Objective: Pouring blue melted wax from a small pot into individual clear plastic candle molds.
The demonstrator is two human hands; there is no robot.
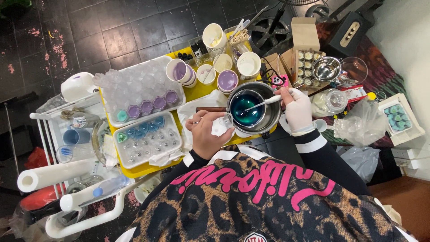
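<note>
- A white spoon is gripped by the gloved right hand, its tip dipped in teal liquid in a glass jug set inside a metal pot.
- The jug's handle is pinched closed by the bare left hand.
- In the clear moulds, only a few purple and teal cavities appear filled; most seem left to fill.

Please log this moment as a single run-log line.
left hand: holding glass jug handle | right hand: gloved, spoon in teal liquid | metal pot on yellow tray
</note>
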